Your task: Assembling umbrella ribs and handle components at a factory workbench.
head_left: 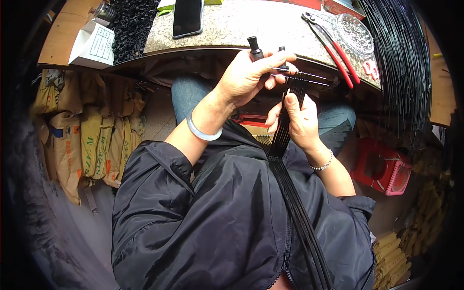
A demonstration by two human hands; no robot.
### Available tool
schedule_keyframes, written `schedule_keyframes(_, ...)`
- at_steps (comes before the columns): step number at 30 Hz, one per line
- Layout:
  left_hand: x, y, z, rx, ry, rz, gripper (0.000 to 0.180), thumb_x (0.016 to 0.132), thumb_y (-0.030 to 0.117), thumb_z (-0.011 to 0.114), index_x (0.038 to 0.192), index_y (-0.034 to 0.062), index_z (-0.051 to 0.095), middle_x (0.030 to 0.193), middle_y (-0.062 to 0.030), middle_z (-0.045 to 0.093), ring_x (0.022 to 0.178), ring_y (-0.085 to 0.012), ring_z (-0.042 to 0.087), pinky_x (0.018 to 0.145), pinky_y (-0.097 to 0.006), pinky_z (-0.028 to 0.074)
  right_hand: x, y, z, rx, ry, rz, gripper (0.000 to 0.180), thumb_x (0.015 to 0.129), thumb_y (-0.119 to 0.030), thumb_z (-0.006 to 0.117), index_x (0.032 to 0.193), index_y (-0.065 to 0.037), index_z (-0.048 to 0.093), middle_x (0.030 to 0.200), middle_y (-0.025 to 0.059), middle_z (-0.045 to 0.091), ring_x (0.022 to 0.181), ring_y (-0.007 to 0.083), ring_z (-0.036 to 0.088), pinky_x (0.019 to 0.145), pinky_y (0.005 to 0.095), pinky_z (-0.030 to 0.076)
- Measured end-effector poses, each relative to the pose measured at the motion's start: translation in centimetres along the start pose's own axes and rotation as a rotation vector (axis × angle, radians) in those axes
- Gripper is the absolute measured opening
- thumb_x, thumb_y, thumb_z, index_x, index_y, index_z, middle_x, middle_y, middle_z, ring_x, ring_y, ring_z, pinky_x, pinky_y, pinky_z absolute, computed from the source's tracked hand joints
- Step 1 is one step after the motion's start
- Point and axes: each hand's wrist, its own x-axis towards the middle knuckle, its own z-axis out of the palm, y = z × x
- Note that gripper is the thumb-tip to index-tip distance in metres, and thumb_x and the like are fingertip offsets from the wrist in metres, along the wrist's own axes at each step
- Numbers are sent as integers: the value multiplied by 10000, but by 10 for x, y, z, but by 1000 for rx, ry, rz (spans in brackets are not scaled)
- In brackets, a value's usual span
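My left hand (249, 75) is closed around a small black cylindrical piece (254, 48) and pinches the top of a bundle of thin black rods (285, 125). My right hand (297, 121) grips that same bundle lower down, thumb on its front. The rods run down over my black jacket toward the lower edge. A few thin rod ends stick out sideways to the right of my left fingers. A pale bangle sits on my left wrist and a bead bracelet on my right.
A stone-topped table (251, 29) holds a black phone (187, 17), red-handled pliers (338, 53), a glass dish (355, 34) and small red scissors (371, 67). More black rods (403, 72) hang at right. Tan sacks (87, 140) stand left, a red stool (384, 166) right.
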Motion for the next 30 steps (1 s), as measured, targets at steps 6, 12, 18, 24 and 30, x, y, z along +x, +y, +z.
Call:
schedule_keyframes(6, -1, 0, 1, -68, -78, 60, 426, 909, 160, 528, 1279, -17, 414, 954, -128, 628, 689, -73, 551, 551, -139, 437, 1, 0, 1, 9, 10, 8, 302, 949, -327, 409, 989, -29, 435, 634, 153, 597, 472, 177, 577, 457, 255, 486)
schedule_keyframes(12, -1, -5, -1, -78, -23, 27, 351, 915, 158, 519, 1216, -16, 473, 975, -125, 620, 702, -76, 547, 581, -156, 463, 0, 2, 0, -9, 19, 7, 304, 950, -324, 406, 993, -24, 433, 637, 155, 598, 473, 178, 575, 466, 254, 488)
schedule_keyframes(18, -2, -4, -2, -143, -33, 2, 207, 870, 162, 599, 954, -27, 609, 873, -78, 621, 674, -97, 572, 598, -178, 475, 0, 3, -2, -13, 3, -1, 340, 952, -330, 402, 996, 4, 446, 638, 151, 598, 471, 175, 573, 472, 250, 486)
schedule_keyframes(24, -3, -4, -4, -32, -64, 30, 255, 903, 167, 544, 1046, -40, 583, 886, -62, 605, 688, -64, 538, 582, -180, 446, 1, 4, -1, -4, 5, 1, 353, 951, -332, 403, 1008, 13, 452, 639, 150, 598, 470, 176, 572, 475, 250, 487)
schedule_keyframes(30, -3, -3, -3, -33, -116, 94, 364, 903, 140, 538, 1229, -12, 484, 903, -80, 610, 688, -72, 553, 593, -170, 460, 0, 2, 0, -2, 6, 9, 349, 951, -332, 405, 1000, 10, 451, 640, 152, 598, 468, 176, 571, 470, 253, 487)
